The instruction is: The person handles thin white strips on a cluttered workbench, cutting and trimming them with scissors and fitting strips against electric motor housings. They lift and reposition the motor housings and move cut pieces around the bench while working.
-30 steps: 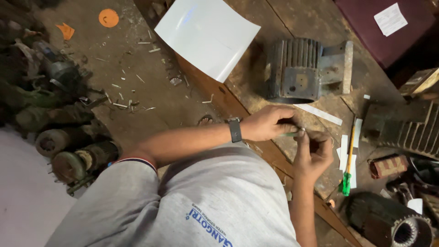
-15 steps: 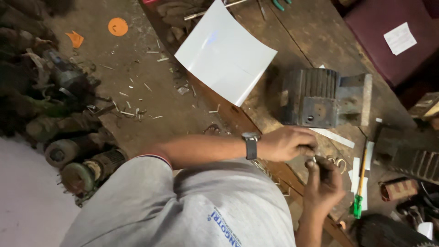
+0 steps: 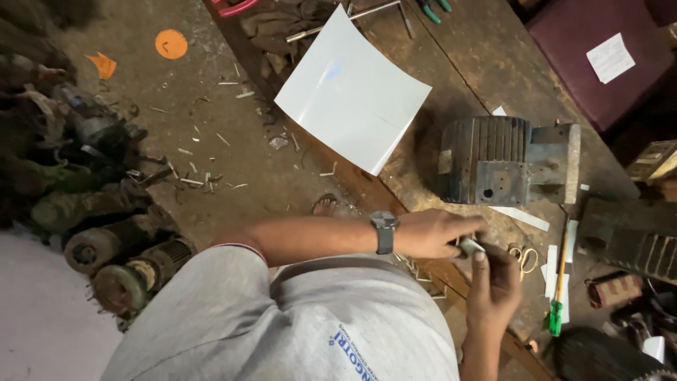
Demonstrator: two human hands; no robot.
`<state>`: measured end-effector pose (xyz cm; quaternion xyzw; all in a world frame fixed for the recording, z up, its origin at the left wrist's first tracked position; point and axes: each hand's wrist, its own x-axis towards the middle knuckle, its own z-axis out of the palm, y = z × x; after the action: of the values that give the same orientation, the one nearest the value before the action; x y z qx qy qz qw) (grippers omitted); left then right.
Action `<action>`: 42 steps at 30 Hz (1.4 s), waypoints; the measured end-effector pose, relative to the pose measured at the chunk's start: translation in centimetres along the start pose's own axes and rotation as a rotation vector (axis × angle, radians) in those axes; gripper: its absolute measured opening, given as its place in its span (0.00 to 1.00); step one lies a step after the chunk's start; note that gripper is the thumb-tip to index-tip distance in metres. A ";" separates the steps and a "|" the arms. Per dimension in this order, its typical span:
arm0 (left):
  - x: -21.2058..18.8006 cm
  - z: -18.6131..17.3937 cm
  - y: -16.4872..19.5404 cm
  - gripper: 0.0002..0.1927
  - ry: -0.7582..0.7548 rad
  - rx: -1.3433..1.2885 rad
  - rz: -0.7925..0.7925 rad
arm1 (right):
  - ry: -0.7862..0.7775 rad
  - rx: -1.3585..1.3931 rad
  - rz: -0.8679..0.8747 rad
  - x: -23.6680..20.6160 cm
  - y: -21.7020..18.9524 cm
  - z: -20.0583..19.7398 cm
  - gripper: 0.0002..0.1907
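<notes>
My left hand (image 3: 434, 233), with a dark wristwatch (image 3: 384, 231) on its wrist, reaches across from the left and pinches a small pale strip of sheet (image 3: 470, 246). My right hand (image 3: 495, 282) comes up from below and grips the same strip with thumb and fingers. Both hands meet over the front edge of a worn wooden workbench (image 3: 458, 85), just below a dark ribbed motor housing (image 3: 502, 161). The strip is mostly hidden by my fingers.
A curved white sheet (image 3: 352, 88) overhangs the bench edge. Scissors (image 3: 523, 257), a green-handled screwdriver (image 3: 557, 300) and white strips (image 3: 520, 218) lie right of my hands. A maroon case (image 3: 578, 42) stands at the back. Old motors (image 3: 106, 240) sit on the littered floor.
The view has drifted, so the bench and motor housing sit lower and further right. My hands stay together on the small strip, the right hand now more underneath it.
</notes>
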<state>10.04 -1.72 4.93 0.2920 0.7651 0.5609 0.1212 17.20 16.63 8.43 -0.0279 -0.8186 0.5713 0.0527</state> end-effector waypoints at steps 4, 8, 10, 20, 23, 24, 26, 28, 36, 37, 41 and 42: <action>-0.9 -1.6 -1.0 0.20 0.236 -0.285 0.102 | 0.025 -0.012 0.073 0.2 -0.2 -0.1 0.12; -1.4 -2.2 -1.9 0.22 -0.050 -0.074 -0.018 | 0.127 -0.062 0.066 0.2 -0.1 -0.2 0.13; -1.2 -1.5 -1.6 0.22 0.040 -0.096 0.114 | 0.093 -0.178 -0.031 0.2 -0.3 0.1 0.08; -0.5 -1.5 -1.1 0.09 0.203 -0.112 0.142 | 0.024 -0.614 -0.252 0.3 -5.7 1.9 0.07; -0.7 -1.6 -0.7 0.07 0.230 -0.154 0.125 | 0.001 -0.527 -0.298 0.5 -6.5 2.1 0.07; -0.8 -1.6 -0.6 0.07 0.237 -0.160 0.132 | 0.002 -0.530 -0.314 0.6 -6.6 2.2 0.07; -0.8 -1.6 -0.3 0.07 0.256 -0.170 0.136 | -0.004 -0.530 -0.345 0.7 -6.5 2.3 0.07; -0.8 -1.7 -0.2 0.07 0.250 -0.174 0.127 | 0.028 -0.616 -0.376 0.6 -6.2 2.3 0.07; -0.4 -0.9 -0.7 0.09 0.222 -0.243 0.158 | 0.118 -0.385 -0.187 0.3 -2.9 2.0 0.06; -0.4 -0.7 -0.7 0.09 0.228 -0.246 0.146 | 0.094 -0.245 -0.155 0.5 -2.7 2.2 0.06; -0.3 -0.5 -0.7 0.21 0.310 -0.296 0.170 | -0.044 0.026 -0.052 1.0 -3.7 2.2 0.16; -0.3 -0.7 -0.7 0.20 0.275 -0.282 0.115 | -0.019 -0.029 -0.044 0.9 -4.6 1.7 0.16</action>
<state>9.70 -2.63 4.50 0.2362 0.6704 0.7031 0.0231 16.18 13.57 12.18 -0.0051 -0.8278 0.5582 0.0571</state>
